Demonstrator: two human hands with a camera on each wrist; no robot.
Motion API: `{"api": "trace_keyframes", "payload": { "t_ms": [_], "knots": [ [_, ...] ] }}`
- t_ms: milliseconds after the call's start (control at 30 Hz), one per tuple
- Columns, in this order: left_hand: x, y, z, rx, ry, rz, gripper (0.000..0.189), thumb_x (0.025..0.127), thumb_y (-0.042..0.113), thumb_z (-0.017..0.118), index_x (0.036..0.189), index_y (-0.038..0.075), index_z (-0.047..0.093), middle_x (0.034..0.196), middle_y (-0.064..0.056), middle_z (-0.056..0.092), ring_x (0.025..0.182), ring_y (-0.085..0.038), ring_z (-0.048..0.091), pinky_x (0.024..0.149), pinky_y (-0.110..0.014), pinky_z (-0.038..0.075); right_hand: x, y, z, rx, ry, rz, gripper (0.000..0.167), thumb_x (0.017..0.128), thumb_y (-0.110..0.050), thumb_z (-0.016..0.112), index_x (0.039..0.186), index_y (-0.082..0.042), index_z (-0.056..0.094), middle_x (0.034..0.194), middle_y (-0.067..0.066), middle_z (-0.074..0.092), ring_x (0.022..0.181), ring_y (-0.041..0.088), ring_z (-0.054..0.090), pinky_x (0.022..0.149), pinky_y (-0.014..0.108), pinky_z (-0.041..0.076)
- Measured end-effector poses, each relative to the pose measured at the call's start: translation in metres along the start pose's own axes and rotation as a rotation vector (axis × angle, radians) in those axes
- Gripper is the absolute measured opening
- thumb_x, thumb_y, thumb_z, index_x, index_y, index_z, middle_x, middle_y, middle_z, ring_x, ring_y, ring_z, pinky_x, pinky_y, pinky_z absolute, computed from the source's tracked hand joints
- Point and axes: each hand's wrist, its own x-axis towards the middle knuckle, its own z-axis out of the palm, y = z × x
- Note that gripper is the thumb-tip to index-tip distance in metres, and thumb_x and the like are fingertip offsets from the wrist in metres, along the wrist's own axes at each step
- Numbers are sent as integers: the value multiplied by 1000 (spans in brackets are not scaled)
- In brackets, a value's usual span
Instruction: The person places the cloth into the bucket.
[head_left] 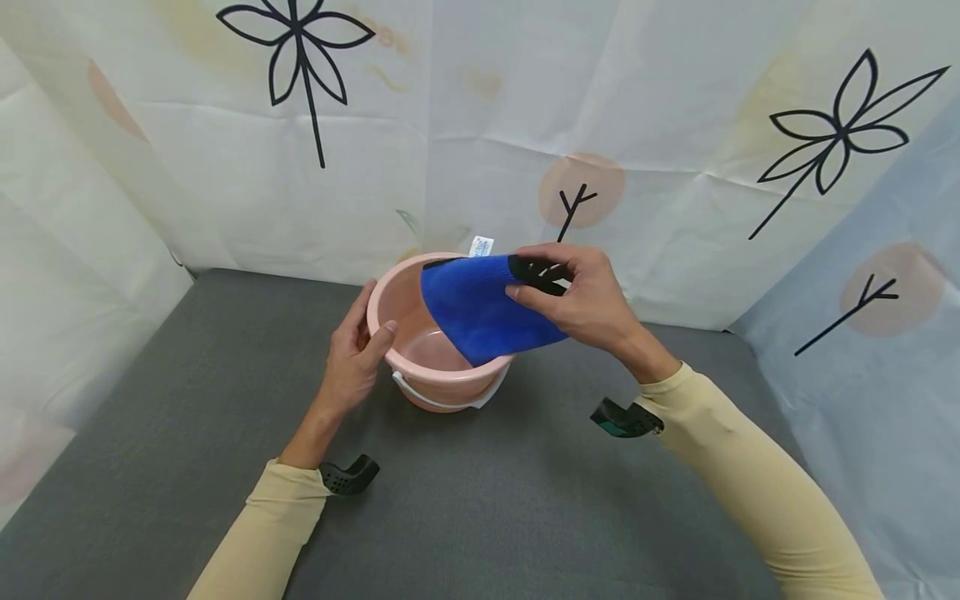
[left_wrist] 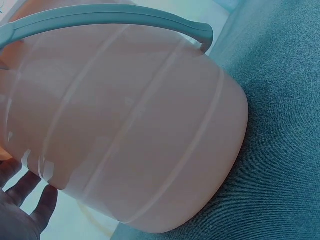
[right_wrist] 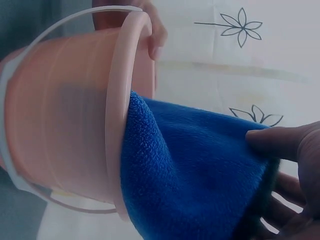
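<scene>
A pink bucket (head_left: 444, 379) with a white handle (head_left: 480, 398) stands on the grey surface. My left hand (head_left: 352, 354) grips its rim on the left side, thumb over the edge. In the left wrist view the bucket's ribbed wall (left_wrist: 135, 115) fills most of the picture, with fingers (left_wrist: 46, 207) against it. My right hand (head_left: 577, 292) pinches a blue cloth (head_left: 480, 304) with dark edging at its upper right corner. The cloth hangs across the bucket's mouth, its lower part over the rim. In the right wrist view the cloth (right_wrist: 195, 165) spreads from thumb to rim.
A grey padded surface (head_left: 525, 517) lies under the bucket. Behind it hangs a white curtain (head_left: 480, 108) with flower prints, and more curtain stands at both sides. A small white tag (head_left: 481, 246) sticks up behind the cloth.
</scene>
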Motion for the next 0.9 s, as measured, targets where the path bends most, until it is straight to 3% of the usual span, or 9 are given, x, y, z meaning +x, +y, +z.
{"api": "trace_keyframes", "payload": {
  "t_ms": [300, 600, 767, 900],
  "knots": [
    [1, -2, 0, 7, 4, 8, 68, 101, 4, 56, 161, 3, 23, 164, -14, 27, 145, -29, 35, 108, -21, 38, -2, 5, 0, 38, 3, -74, 37, 87, -6, 79, 122, 1, 70, 117, 14, 70, 99, 23, 65, 89, 43, 53],
    [2, -2, 0, 13, -1, -8, 68, 102, 6, 55, 161, 0, 22, 164, -14, 27, 146, -30, 35, 113, -38, 33, -10, 10, -2, 58, -4, -57, 36, 87, -5, 78, 122, 1, 69, 118, 12, 70, 99, 23, 64, 89, 41, 52],
    [2, 0, -3, 27, -13, -20, 68, 102, 7, 56, 161, 0, 21, 164, -14, 27, 147, -29, 33, 113, -37, 32, -26, 15, -7, 82, -5, -38, 37, 89, -2, 75, 125, 0, 68, 120, 10, 69, 105, 21, 62, 92, 37, 52],
    [1, 3, -6, 62, -32, -45, 67, 103, 12, 54, 162, 7, 22, 164, -11, 27, 147, -28, 34, 115, -40, 32, -44, 25, -11, 81, 22, -8, 38, 91, 0, 72, 128, -1, 66, 121, 10, 68, 108, 18, 60, 93, 34, 51]
  ]
}}
